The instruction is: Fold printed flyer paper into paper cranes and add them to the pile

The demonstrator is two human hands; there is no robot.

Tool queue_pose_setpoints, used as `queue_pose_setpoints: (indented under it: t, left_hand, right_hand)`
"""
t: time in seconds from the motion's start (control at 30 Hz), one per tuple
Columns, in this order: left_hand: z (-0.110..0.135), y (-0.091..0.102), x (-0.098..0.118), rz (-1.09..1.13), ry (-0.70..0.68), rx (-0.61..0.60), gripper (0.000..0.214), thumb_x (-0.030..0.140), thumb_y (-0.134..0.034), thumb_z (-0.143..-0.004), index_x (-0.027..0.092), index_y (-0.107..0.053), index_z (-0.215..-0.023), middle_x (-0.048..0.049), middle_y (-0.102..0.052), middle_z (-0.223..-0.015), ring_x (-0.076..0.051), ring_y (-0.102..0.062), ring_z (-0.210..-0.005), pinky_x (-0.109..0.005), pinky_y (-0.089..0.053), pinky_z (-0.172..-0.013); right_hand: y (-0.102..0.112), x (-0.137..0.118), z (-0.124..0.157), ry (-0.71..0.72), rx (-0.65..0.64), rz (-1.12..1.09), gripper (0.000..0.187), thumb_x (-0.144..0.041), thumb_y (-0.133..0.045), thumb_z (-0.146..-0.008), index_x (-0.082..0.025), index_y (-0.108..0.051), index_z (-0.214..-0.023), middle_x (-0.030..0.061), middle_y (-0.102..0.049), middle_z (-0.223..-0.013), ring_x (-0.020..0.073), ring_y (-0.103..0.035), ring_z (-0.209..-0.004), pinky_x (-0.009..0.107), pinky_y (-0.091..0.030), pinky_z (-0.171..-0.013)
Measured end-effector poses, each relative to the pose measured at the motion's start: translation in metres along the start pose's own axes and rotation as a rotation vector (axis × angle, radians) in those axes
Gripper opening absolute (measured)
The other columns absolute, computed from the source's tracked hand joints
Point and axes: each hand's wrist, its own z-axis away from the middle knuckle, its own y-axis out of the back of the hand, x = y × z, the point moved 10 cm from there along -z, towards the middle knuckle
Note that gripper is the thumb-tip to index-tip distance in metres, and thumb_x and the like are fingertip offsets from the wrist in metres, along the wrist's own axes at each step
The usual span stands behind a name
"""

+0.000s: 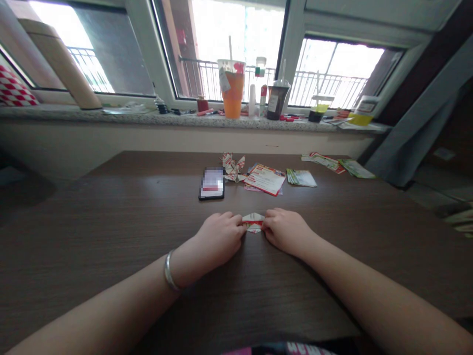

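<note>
Between my two hands lies a small folded paper [253,223], white with red and green print, low over the brown table [155,256]. My left hand [220,236], with a silver bangle [170,271] on its wrist, pinches the paper's left end. At the right end, the fingers of my right hand [286,229] are closed on the same paper. Both thumbs are mostly hidden. Just beyond my left hand rests a phone [212,184] with a lit screen. Folded paper pieces [233,167] with pointed tips stand beside the phone.
Printed sheets [266,178] and a stack of cards [301,178] lie behind my hands. More leaflets [327,161] are at the back right. On the granite sill [148,118] stand an orange drink cup [232,91], a dark drink cup [278,98] and a tall cardboard tube [62,66].
</note>
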Motion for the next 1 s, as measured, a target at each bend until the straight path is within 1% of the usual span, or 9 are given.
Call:
queue_pose_setpoints:
  t: [0.13,0.27,0.33,0.43,0.6,0.67,0.77,0.87,1.0]
  left_hand:
    - [0.001,0.001,0.001,0.025,-0.030,-0.005,0.022,0.017,-0.047,-0.089,0.019,-0.068,-0.095,-0.0065,-0.065,-0.093,-0.021,-0.060,-0.079,-0.036,-0.049,-0.073]
    - [-0.004,-0.003,0.008,0.038,-0.087,-0.007,0.019,0.015,-0.049,-0.089,0.015,-0.067,-0.093,-0.0076,-0.064,-0.093,-0.021,-0.059,-0.085,-0.036,-0.050,-0.080]
    - [-0.006,-0.005,0.008,0.057,-0.066,0.008,0.020,0.014,-0.048,-0.089,0.015,-0.065,-0.100,-0.0078,-0.064,-0.098,-0.020,-0.059,-0.087,-0.034,-0.050,-0.081]
    - [-0.007,-0.009,0.006,0.055,-0.032,0.004,0.020,0.015,-0.049,-0.089,0.014,-0.063,-0.103,-0.0083,-0.063,-0.096,-0.021,-0.059,-0.085,-0.034,-0.051,-0.078]
    - [-0.005,-0.004,0.014,0.029,-0.086,0.054,0.027,0.023,-0.045,-0.094,0.017,-0.060,-0.116,-0.0096,-0.062,-0.099,-0.021,-0.057,-0.086,-0.035,-0.050,-0.078]
    - [-0.004,-0.002,0.017,0.027,-0.083,0.069,0.027,0.026,-0.045,-0.095,0.017,-0.061,-0.115,-0.0101,-0.062,-0.101,-0.022,-0.057,-0.088,-0.036,-0.050,-0.080]
    - [-0.003,-0.003,0.018,0.031,-0.070,0.083,0.028,0.026,-0.046,-0.094,0.016,-0.060,-0.117,-0.0103,-0.061,-0.106,-0.023,-0.056,-0.094,-0.038,-0.049,-0.085]
    - [-0.002,-0.007,0.018,0.047,-0.070,0.082,0.030,0.025,-0.046,-0.094,0.017,-0.058,-0.120,-0.0097,-0.061,-0.109,-0.024,-0.055,-0.098,-0.038,-0.048,-0.087]
    - [-0.004,-0.008,0.013,0.093,-0.055,0.102,0.026,0.027,-0.046,-0.094,0.017,-0.060,-0.114,-0.0093,-0.061,-0.107,-0.023,-0.055,-0.098,-0.038,-0.047,-0.089]
  right_hand:
    - [-0.001,0.006,0.002,-0.035,-0.014,0.005,0.024,-0.023,-0.048,-0.088,-0.019,-0.071,-0.087,0.0097,-0.068,-0.092,0.0220,-0.062,-0.086,0.028,-0.045,-0.068]
    - [0.000,0.009,0.004,-0.005,-0.018,-0.029,0.024,-0.023,-0.048,-0.088,-0.019,-0.071,-0.085,0.0093,-0.068,-0.093,0.0219,-0.062,-0.087,0.029,-0.044,-0.070]
    - [0.000,0.010,0.004,0.007,-0.011,-0.053,0.025,-0.024,-0.047,-0.089,-0.019,-0.071,-0.085,0.0089,-0.068,-0.092,0.0216,-0.061,-0.087,0.029,-0.044,-0.071]
    - [0.000,0.011,0.004,0.025,0.002,-0.093,0.025,-0.025,-0.047,-0.090,-0.020,-0.071,-0.086,0.0079,-0.068,-0.092,0.0210,-0.061,-0.088,0.029,-0.044,-0.073]
    - [-0.001,0.016,0.004,0.049,0.039,-0.203,0.022,-0.022,-0.051,-0.087,-0.021,-0.073,-0.084,0.0061,-0.068,-0.092,0.0184,-0.061,-0.087,0.028,-0.045,-0.078]
    - [-0.001,0.018,0.004,0.063,0.066,-0.269,0.019,-0.020,-0.054,-0.085,-0.020,-0.073,-0.084,0.0059,-0.068,-0.096,0.0176,-0.061,-0.089,0.028,-0.046,-0.082]
    - [0.001,0.016,0.003,0.113,0.123,-0.324,0.017,-0.018,-0.056,-0.083,-0.019,-0.072,-0.083,0.0066,-0.067,-0.107,0.0188,-0.060,-0.098,0.030,-0.045,-0.089]
    - [0.000,0.014,0.002,0.136,0.149,-0.323,0.017,-0.017,-0.054,-0.084,-0.018,-0.071,-0.085,0.0072,-0.067,-0.110,0.0195,-0.059,-0.102,0.032,-0.045,-0.092]
    - [-0.002,0.008,0.001,0.151,0.127,-0.264,0.019,-0.017,-0.052,-0.086,-0.016,-0.069,-0.093,0.0096,-0.067,-0.104,0.0199,-0.058,-0.101,0.031,-0.044,-0.090]
